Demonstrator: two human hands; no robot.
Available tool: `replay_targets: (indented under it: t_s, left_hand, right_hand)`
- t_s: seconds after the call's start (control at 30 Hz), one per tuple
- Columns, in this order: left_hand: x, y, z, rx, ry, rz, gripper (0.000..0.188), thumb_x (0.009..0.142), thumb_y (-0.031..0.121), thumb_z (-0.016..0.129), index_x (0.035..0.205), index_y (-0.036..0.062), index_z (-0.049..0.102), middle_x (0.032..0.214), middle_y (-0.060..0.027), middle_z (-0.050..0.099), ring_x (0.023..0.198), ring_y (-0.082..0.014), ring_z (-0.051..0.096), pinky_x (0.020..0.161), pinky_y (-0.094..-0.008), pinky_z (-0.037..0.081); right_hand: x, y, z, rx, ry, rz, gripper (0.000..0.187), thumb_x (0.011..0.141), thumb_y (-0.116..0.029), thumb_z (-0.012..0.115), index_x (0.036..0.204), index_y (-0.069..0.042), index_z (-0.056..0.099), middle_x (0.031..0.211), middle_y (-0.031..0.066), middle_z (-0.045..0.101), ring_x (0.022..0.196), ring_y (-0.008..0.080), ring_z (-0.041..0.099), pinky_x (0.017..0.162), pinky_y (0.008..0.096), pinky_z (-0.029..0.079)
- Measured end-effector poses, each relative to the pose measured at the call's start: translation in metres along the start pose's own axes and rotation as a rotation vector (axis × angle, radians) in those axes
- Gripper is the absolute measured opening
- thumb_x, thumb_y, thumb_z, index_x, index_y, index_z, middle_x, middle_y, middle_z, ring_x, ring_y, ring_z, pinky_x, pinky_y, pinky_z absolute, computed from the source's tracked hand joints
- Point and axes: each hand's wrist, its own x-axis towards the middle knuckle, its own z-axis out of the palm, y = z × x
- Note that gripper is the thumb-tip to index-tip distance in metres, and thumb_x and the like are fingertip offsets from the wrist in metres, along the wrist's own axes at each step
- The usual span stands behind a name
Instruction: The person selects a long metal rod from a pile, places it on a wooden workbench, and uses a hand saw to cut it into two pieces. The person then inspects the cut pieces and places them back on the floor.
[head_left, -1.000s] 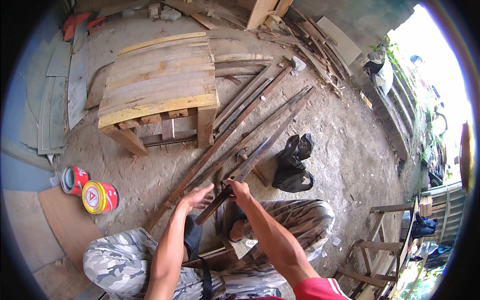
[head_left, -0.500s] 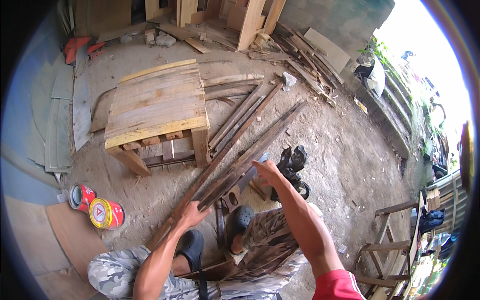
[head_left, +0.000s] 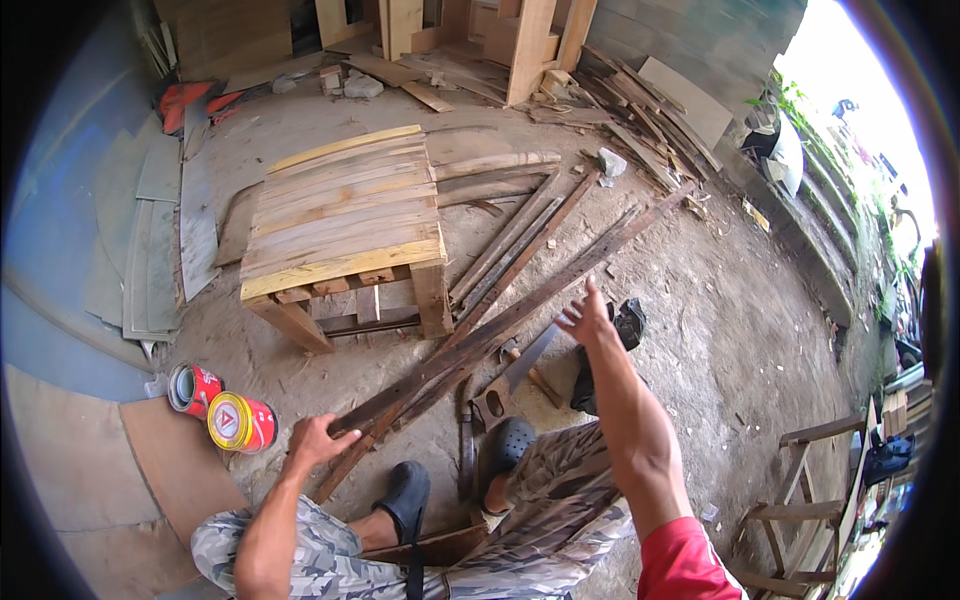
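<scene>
A long, dark, weathered wooden plank (head_left: pixel 480 338) slants from the lower left up to the far right. My left hand (head_left: pixel 322 438) is closed around its near end. Just right of the plank's middle, my right hand (head_left: pixel 590 318) is off the wood, its fingers spread and nothing in them. Below it a handsaw (head_left: pixel 494 403) lies on the ground, beside a short wooden stick (head_left: pixel 545 387) and a narrow dark tool (head_left: pixel 467 440). Crumpled black plastic (head_left: pixel 628 324) lies near my right wrist, partly hidden by it.
A slatted wooden table (head_left: pixel 345 205) stands ahead on the left, with loose strips (head_left: pixel 515 245) beside it. Two red cans (head_left: pixel 262 428) sit at left. A scrap wood pile (head_left: pixel 640 115) lies at the back, a wooden frame (head_left: pixel 800 510) at lower right.
My right hand has come off the wood and opened, moving right. My left hand has shifted left with the plank's near end, and the plank's far end reaches further right. The view has shifted slightly.
</scene>
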Motion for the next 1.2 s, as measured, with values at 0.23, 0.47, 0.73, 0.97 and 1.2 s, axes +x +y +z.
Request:
replay_targets:
  t_s: [0.23,0.47,0.73,0.97,1.2]
  left_hand:
    - [-0.015,-0.040,-0.031,0.099,0.225,0.162,0.047,0.076,0.053,0.080,0.082,0.0082,0.070,0.071,-0.0143,0.071,0.070,-0.0352,0.072,0.061,-0.0441,0.055]
    - [-0.026,-0.070,-0.063,0.250,0.304,0.166,0.046,0.078,0.047,0.080,0.088,0.0058,0.062,0.084,-0.0157,0.068,0.083,-0.0399,0.067,0.075,-0.0497,0.051]
    - [-0.020,-0.097,-0.051,0.229,0.411,0.053,0.040,0.076,0.033,0.082,0.096,0.0057,0.062,0.098,-0.0147,0.064,0.101,-0.0373,0.060,0.090,-0.0482,0.044]
    - [-0.019,-0.116,-0.035,0.264,0.348,-0.076,0.042,0.077,0.030,0.081,0.108,0.0082,0.064,0.106,-0.0117,0.063,0.109,-0.0338,0.058,0.095,-0.0475,0.042]
    - [-0.002,-0.105,-0.024,0.258,0.377,-0.057,0.040,0.077,0.029,0.081,0.108,0.0086,0.065,0.107,-0.0120,0.064,0.109,-0.0341,0.059,0.095,-0.0473,0.044]
  right_hand:
    - [0.021,-0.027,-0.023,0.328,-0.171,-0.124,0.071,0.098,-0.055,0.057,0.152,-0.015,0.033,0.154,0.0105,0.035,0.144,0.0349,0.033,0.117,0.0612,0.030]
    - [0.005,-0.029,-0.015,0.431,-0.203,-0.128,0.091,0.099,-0.060,0.052,0.157,0.002,0.018,0.166,0.0171,0.017,0.151,0.0324,0.025,0.119,0.0547,0.032]
    - [-0.003,-0.050,-0.027,0.438,-0.254,-0.120,0.053,0.097,-0.041,0.065,0.139,-0.015,0.044,0.138,0.0119,0.043,0.129,0.0321,0.046,0.114,0.0562,0.034]
    - [-0.032,-0.042,0.011,0.436,-0.228,-0.199,0.023,0.089,-0.008,0.075,0.106,-0.011,0.060,0.106,0.0047,0.060,0.105,0.0226,0.061,0.101,0.0473,0.048]
    - [0.016,-0.029,-0.021,0.480,-0.353,-0.240,0.078,0.090,-0.005,0.074,0.151,-0.011,0.026,0.117,0.0076,0.059,0.107,0.0232,0.060,0.096,0.0402,0.049]
